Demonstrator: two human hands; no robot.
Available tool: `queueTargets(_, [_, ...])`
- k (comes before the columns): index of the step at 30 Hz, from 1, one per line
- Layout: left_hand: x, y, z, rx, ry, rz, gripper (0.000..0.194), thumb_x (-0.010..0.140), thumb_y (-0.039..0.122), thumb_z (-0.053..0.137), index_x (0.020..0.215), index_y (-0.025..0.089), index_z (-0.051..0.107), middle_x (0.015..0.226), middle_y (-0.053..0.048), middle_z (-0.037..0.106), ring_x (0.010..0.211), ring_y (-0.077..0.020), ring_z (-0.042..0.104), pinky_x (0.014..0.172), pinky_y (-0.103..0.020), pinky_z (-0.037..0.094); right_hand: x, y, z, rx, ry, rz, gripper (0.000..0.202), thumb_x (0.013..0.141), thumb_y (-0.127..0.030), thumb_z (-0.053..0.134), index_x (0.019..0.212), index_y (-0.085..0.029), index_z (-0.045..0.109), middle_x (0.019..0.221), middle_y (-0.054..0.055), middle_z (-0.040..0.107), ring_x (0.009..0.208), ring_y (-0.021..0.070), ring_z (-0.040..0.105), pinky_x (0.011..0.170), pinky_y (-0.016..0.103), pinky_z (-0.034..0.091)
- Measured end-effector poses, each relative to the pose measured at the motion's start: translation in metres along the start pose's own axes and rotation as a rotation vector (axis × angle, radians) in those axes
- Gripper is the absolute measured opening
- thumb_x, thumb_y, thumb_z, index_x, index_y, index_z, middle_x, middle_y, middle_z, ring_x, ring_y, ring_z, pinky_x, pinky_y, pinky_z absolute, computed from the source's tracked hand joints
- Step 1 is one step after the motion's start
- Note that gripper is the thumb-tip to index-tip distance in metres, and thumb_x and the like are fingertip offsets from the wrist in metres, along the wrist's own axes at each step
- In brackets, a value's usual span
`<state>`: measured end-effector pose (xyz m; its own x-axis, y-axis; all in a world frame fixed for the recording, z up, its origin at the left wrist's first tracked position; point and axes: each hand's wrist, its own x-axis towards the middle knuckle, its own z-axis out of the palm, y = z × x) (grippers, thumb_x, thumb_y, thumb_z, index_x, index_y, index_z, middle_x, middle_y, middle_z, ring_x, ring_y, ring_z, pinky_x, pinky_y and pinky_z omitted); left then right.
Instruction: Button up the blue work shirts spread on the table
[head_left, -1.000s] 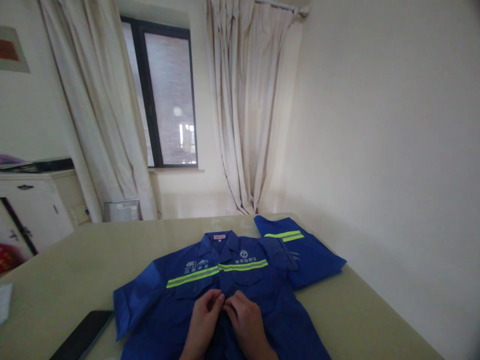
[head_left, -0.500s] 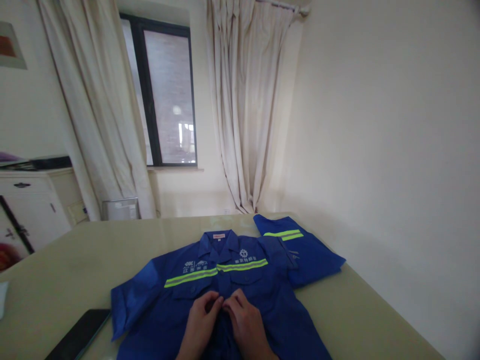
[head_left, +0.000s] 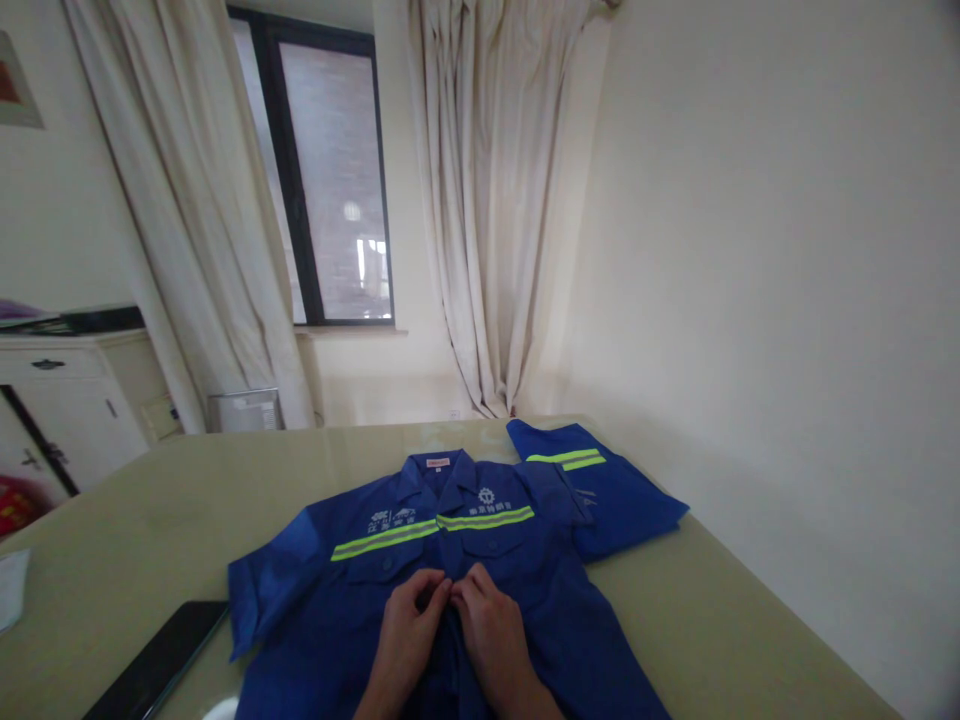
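Note:
A blue work shirt (head_left: pixel 555 600) with yellow-green reflective stripes lies face up on the table, its collar pointing away from me. My left hand (head_left: pixel 409 625) pinches the front placket just below the chest stripe. Right beside it, my right hand (head_left: pixel 491 625) pinches the same edge, and the fingertips of both hands meet there. Whatever button or buttonhole sits between the fingertips is hidden. White printed lettering and a gear-shaped logo show on the chest above two flap pockets.
A folded blue garment (head_left: pixel 622 500) with a matching stripe lies partly under the shirt's right-hand sleeve. On the left, a black phone (head_left: pixel 161 655) rests near the other sleeve, with white paper (head_left: pixel 11 588) farther left. A wall borders the pale green table (head_left: pixel 720 630) on the right.
The view has tilted and shifted slightly. Both hands keep their pinch on the shirt front at nearly the same spot. A white round edge now shows at the bottom left.

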<state>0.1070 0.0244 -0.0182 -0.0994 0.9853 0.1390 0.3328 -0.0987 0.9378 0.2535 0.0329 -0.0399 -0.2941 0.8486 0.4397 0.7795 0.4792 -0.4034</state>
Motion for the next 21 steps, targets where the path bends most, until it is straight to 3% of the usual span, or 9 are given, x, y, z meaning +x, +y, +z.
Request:
queueTargets(4, [0.003, -0.010, 0.002, 0.001, 0.007, -0.004, 0.040, 0.085, 0.055, 0.058, 0.093, 0.021, 0.076, 0.095, -0.008, 0.078, 0.090, -0.0267, 0.070, 0.083, -0.036, 0.054, 0.002, -0.005, -0.012, 0.094, -0.038, 0.074, 0.020, 0.099, -0.016, 0.052, 0.091, -0.025, 0.068, 0.095, 0.000, 0.067, 0.078, 0.0136, 0.070, 0.067, 0.019, 0.047])
queueTargets(6, [0.005, -0.016, 0.002, -0.039, 0.012, -0.044, 0.046, 0.083, 0.055, 0.055, 0.100, 0.019, 0.076, 0.100, -0.010, 0.078, 0.087, -0.0264, 0.070, 0.078, -0.036, 0.056, 0.003, -0.009, -0.020, 0.209, -0.024, 0.109, 0.020, 0.099, -0.016, 0.052, 0.092, -0.026, 0.068, 0.095, 0.000, 0.067, 0.082, 0.0144, 0.070, 0.074, 0.020, 0.048])
queueTargets(10, [0.010, -0.021, -0.001, -0.087, -0.039, -0.078, 0.050, 0.079, 0.052, 0.052, 0.103, 0.015, 0.076, 0.085, -0.008, 0.076, 0.069, -0.0225, 0.066, 0.068, -0.036, 0.055, 0.007, -0.012, -0.027, 0.373, 0.057, 0.149, 0.020, 0.100, -0.016, 0.050, 0.093, -0.025, 0.067, 0.095, 0.001, 0.067, 0.086, 0.0156, 0.068, 0.079, 0.022, 0.049])
queueTargets(13, [0.014, -0.021, -0.007, -0.119, -0.072, -0.068, 0.042, 0.074, 0.044, 0.056, 0.097, 0.017, 0.078, 0.080, -0.006, 0.075, 0.073, -0.0225, 0.067, 0.075, -0.036, 0.054, 0.008, -0.013, -0.028, 0.390, 0.040, 0.156, 0.019, 0.097, -0.016, 0.052, 0.090, -0.024, 0.066, 0.094, 0.001, 0.067, 0.086, 0.0165, 0.068, 0.080, 0.023, 0.049])
queueTargets(15, [0.016, -0.021, -0.010, -0.160, -0.086, -0.077, 0.040, 0.072, 0.043, 0.059, 0.096, 0.017, 0.078, 0.087, -0.006, 0.078, 0.084, -0.0245, 0.070, 0.083, -0.037, 0.055, 0.008, -0.014, -0.030, 0.387, 0.006, 0.141, 0.018, 0.096, -0.016, 0.052, 0.090, -0.025, 0.067, 0.094, 0.001, 0.067, 0.086, 0.0164, 0.067, 0.080, 0.023, 0.049])
queueTargets(18, [0.018, -0.019, -0.012, -0.174, -0.061, -0.091, 0.042, 0.070, 0.048, 0.065, 0.097, 0.018, 0.079, 0.098, -0.008, 0.080, 0.099, -0.0277, 0.071, 0.097, -0.040, 0.052, 0.008, -0.016, -0.034, 0.400, -0.035, 0.126, 0.018, 0.092, -0.014, 0.054, 0.093, -0.025, 0.068, 0.095, 0.000, 0.067, 0.084, 0.0149, 0.067, 0.077, 0.022, 0.048])
queueTargets(21, [0.018, -0.017, -0.011, -0.135, -0.017, -0.092, 0.045, 0.071, 0.054, 0.067, 0.095, 0.019, 0.079, 0.101, -0.009, 0.080, 0.105, -0.0296, 0.070, 0.101, -0.042, 0.050, 0.009, -0.016, -0.039, 0.418, -0.085, 0.132, 0.021, 0.085, -0.010, 0.057, 0.094, -0.025, 0.069, 0.091, -0.001, 0.067, 0.076, 0.0137, 0.065, 0.069, 0.021, 0.048])
